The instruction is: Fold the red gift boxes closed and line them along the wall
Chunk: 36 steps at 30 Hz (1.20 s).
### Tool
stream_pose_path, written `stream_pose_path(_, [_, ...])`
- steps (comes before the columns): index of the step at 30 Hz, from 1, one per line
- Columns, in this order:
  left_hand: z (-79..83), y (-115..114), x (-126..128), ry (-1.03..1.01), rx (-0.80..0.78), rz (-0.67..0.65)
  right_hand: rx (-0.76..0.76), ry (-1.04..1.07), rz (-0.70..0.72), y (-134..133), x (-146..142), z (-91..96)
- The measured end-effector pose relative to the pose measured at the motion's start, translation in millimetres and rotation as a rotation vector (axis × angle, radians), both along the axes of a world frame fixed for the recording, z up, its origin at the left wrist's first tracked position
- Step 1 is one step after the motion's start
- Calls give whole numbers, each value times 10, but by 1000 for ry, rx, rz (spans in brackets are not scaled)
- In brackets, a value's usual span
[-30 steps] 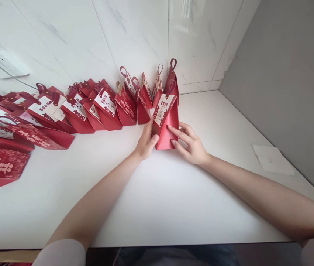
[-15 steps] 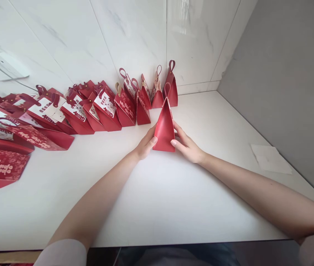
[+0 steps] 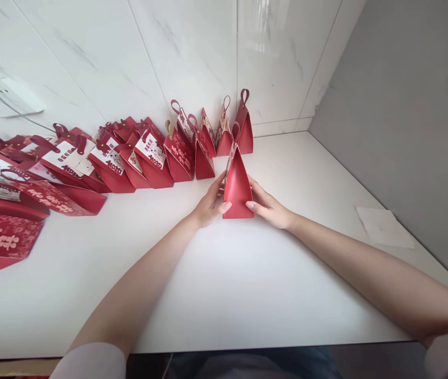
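A red triangular gift box (image 3: 238, 189) with a loop handle stands upright on the white table (image 3: 224, 284), one plain red end turned toward me. My left hand (image 3: 210, 204) holds its left side, thumb at the lower front edge. On the right side, my right hand (image 3: 270, 205) grips it the same way, with the fingers partly hidden behind the box. Just behind it are more boxes of this kind, among them a dark red box (image 3: 244, 129) with a loop on top.
Several red gift boxes (image 3: 150, 155) with white printed labels crowd the left and back along the tiled wall (image 3: 192, 47). A patterned red box (image 3: 2, 237) lies at the far left. A white paper sheet (image 3: 384, 226) rests by the grey panel (image 3: 405, 116) on the right.
The held box has shifted slightly to the right and turned a little, so its printed left side now shows. Both hands stay on it.
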<state>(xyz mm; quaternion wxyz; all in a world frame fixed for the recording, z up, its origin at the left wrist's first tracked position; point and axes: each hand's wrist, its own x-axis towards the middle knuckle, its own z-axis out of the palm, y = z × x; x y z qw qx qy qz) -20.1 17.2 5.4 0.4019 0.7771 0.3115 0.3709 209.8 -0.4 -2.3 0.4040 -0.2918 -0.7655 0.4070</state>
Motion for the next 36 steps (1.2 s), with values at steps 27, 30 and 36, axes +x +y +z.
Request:
stream_pose_path(27, [-12,9,5,-12,2,22,15,-18,-23,5,0,11])
stream_pose_path(30, [-4,2,7,-2,-5,28,6,-17,-17,6,3,8])
stream_pose_path(36, [14,-14,8,5,-26,26,39,-26,-42,8,-3,-1])
